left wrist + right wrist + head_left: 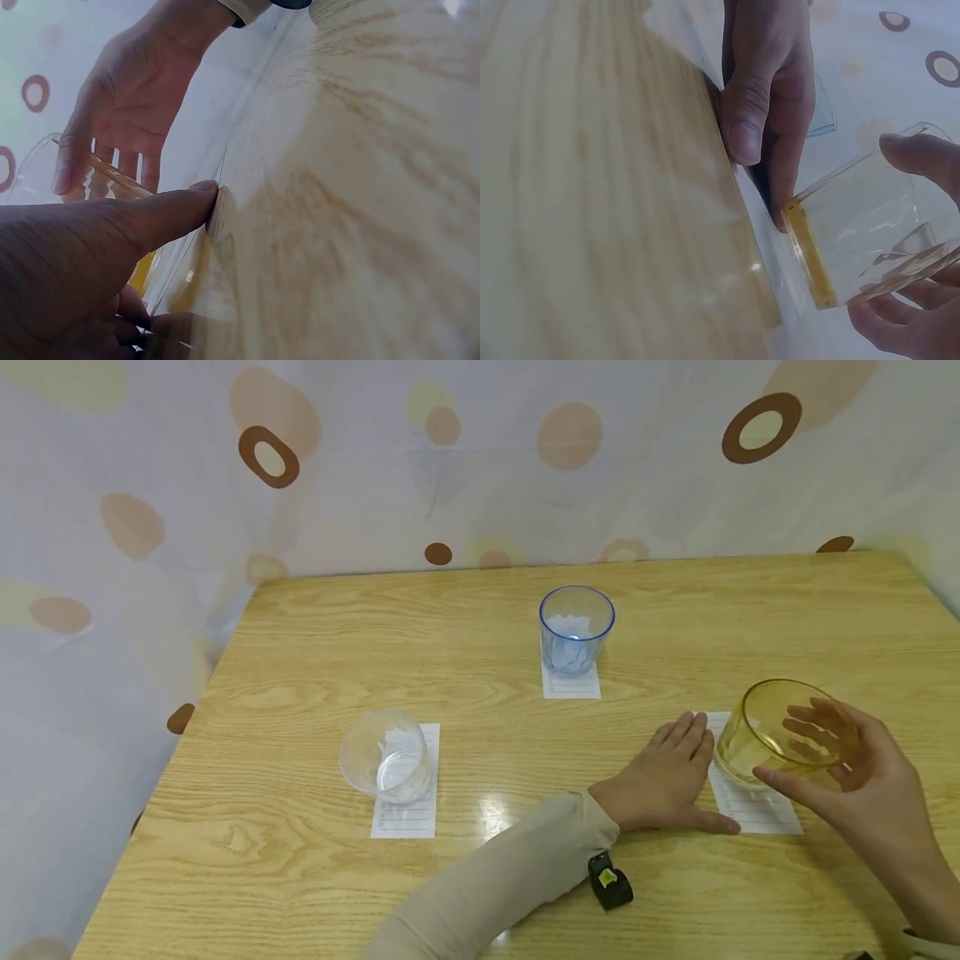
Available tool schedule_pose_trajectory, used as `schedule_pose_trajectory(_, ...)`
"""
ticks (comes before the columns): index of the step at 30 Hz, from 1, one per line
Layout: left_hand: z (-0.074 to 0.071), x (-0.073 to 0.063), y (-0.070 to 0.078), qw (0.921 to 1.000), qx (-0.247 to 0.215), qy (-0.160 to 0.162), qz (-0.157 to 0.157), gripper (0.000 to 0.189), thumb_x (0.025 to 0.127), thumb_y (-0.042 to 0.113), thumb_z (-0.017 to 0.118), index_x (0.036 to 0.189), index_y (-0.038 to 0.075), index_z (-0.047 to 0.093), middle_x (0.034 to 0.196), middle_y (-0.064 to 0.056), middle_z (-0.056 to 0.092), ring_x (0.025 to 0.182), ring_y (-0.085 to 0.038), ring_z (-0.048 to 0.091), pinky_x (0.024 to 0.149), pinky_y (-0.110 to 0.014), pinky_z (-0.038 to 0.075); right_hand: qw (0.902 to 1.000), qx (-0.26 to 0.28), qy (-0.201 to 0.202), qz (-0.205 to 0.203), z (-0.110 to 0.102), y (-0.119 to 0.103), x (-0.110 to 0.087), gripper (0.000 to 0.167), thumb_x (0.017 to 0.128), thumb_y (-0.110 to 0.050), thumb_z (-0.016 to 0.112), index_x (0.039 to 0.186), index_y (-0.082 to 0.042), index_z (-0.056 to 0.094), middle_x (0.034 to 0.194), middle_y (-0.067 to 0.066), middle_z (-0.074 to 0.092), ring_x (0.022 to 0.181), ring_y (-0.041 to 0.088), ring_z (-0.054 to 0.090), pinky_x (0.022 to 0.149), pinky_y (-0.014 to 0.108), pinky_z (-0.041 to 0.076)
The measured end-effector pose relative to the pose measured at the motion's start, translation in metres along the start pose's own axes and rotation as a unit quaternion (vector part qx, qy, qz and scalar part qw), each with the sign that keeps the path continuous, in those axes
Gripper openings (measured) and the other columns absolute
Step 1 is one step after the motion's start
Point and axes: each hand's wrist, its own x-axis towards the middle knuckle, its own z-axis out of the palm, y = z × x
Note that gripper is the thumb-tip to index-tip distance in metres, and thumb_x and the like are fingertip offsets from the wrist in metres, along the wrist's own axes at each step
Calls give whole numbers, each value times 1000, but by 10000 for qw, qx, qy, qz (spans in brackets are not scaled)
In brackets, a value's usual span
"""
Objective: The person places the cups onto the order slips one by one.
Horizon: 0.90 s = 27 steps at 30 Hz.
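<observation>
A transparent yellow cup (776,735) is gripped from its right side by my right hand (877,785), thumb at the front and fingers round the far side. In the right wrist view the cup (862,217) leans, its thick yellow base close to the tabletop; whether the base touches is unclear. Beneath it a lined paper slip (757,814) lies on the table. My left hand (667,781) rests palm down at the slip's left edge, fingers straight and thumb spread over the near corner. The left wrist view shows the left thumb (172,214) low against the table.
At the back centre a blue-rimmed clear cup (573,639) stands on another lined slip (572,687). A colourless cup (386,760) sits on a third slip (405,824) at the left. Behind the wooden table (300,893) hangs a spotted curtain (360,485).
</observation>
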Motion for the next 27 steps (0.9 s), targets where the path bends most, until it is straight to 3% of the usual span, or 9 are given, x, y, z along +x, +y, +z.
schedule_pose_trajectory(27, 0, 1, 0, 9999, 141, -50, -50, 106, 81, 82, 37, 156, 15, 1, 161, -1, -11, 145, -13, -16, 116, -23, -7, 10000, 63, 6, 8, 2, 11, -3, 92, 76, 16, 73, 150, -17, 29, 140, -8, 47, 116, -4, 48, 101, 7, 29)
